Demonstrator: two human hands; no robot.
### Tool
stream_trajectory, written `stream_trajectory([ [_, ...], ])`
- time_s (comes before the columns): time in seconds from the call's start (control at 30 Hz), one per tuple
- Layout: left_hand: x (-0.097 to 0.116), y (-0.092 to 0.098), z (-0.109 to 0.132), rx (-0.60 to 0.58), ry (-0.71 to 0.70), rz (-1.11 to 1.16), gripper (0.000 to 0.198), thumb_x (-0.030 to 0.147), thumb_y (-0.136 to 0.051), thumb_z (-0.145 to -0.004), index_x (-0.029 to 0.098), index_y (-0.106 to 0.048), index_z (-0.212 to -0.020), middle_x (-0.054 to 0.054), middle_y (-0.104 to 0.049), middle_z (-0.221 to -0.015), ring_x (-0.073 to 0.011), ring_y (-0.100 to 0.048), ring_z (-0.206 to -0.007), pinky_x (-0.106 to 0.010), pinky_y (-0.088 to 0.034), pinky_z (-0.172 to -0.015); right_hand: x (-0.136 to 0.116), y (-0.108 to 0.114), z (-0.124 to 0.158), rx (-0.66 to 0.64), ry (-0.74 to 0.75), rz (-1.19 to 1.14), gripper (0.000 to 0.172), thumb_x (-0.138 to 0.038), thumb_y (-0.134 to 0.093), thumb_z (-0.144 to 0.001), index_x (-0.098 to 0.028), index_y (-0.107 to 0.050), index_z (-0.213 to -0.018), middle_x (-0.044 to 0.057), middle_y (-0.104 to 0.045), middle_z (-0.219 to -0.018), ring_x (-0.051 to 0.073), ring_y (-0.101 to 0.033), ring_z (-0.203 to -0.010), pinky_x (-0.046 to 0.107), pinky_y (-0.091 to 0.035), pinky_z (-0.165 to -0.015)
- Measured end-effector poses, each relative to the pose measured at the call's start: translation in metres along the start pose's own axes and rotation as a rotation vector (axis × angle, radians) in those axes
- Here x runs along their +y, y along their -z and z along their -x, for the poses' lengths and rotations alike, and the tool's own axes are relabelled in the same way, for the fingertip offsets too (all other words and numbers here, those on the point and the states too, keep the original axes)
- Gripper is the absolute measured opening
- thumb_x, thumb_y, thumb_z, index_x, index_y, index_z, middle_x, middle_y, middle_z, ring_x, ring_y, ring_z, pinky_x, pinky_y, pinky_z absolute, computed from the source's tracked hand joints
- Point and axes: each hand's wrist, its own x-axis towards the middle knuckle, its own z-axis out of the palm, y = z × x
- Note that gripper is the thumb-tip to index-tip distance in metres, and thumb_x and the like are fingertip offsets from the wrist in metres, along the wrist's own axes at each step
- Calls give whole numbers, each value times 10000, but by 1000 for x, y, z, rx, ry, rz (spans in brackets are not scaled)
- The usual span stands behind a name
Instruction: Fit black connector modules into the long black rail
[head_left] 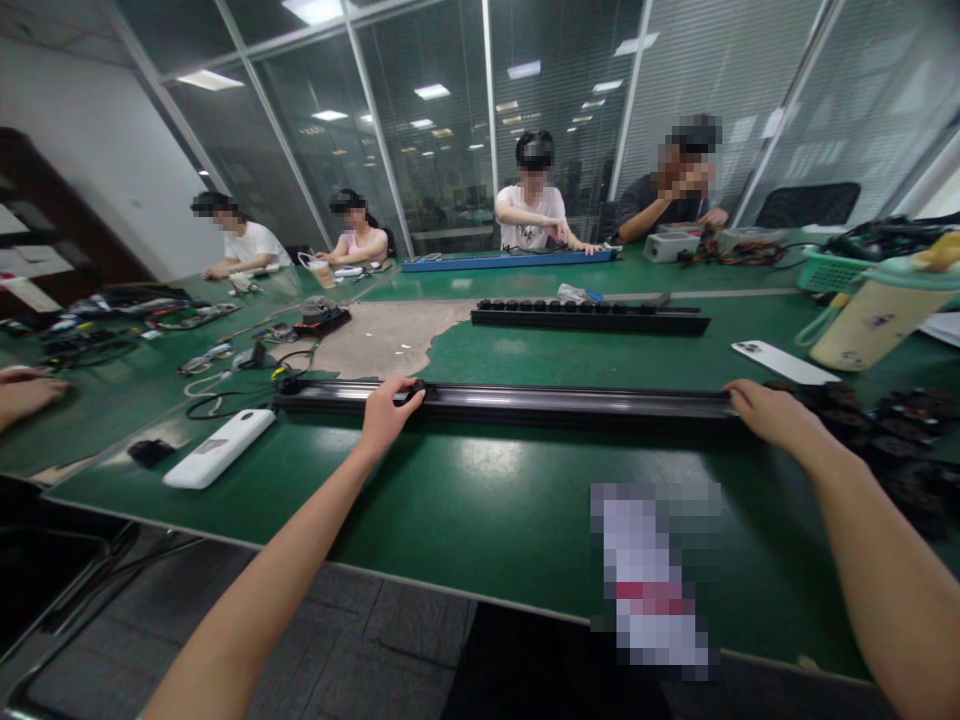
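A long black rail [570,402] with a shiny channel along its top lies crosswise on the green table in front of me. My left hand [390,412] is closed at the rail's left part, its thumb and fingers on a small black piece [417,389] at the channel. What kind of piece that is, I cannot make out. At the rail's right end, my right hand [772,412] pinches the edge between thumb and fingers. Beyond the rail lies a second black strip [592,318] with a row of black blocks along its top.
A white power bank-like block [219,450] and cables lie left, a white phone [784,362] and a cream tumbler [877,315] right. Dark small parts [885,440] pile near my right arm. Several people sit across; one handles a blue bar [510,261]. A hand [30,393] shows at far left.
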Motion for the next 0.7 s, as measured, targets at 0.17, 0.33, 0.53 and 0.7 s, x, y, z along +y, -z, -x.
stream_trajectory([
  [0.17, 6, -5, 0, -12, -32, -4, 348, 481, -598, -859, 188, -687, -1024, -83, -727, -1081, -241, -663, -1017, -392, -489, -976, -5, 4, 3, -10, 0, 10, 508, -400, -215, -971, -206, -544, -1306, 212, -673, -1204, 366, -673, -1050, 465, -506, -853],
  [0.33, 9, -7, -1, -11, -25, -3, 345, 476, -604, -851, 188, -690, -1018, -84, -729, -1067, -244, -669, -995, -393, -492, -966, -5, 4, 3, -6, 0, 19, 504, -416, -208, -981, -218, -541, -1303, 183, -679, -1194, 331, -681, -1041, 441, -506, -871],
  [0.53, 11, -3, -7, -49, 25, -22, 296, 457, -654, -806, 214, -699, -968, -59, -740, -965, -243, -677, -931, -379, -514, -904, -6, 5, 3, -12, -12, 19, 517, -443, -191, -982, -225, -534, -1302, 191, -672, -1200, 348, -674, -1058, 457, -508, -863],
  [0.7, 12, -4, -11, -71, 29, -33, 378, 433, -684, -785, 224, -711, -1099, -53, -742, -946, -246, -685, -929, -383, -508, -907, -5, 4, 3, -12, -12, 22, 488, -405, -205, -979, -233, -532, -1298, 175, -672, -1197, 335, -675, -1065, 448, -501, -888],
])
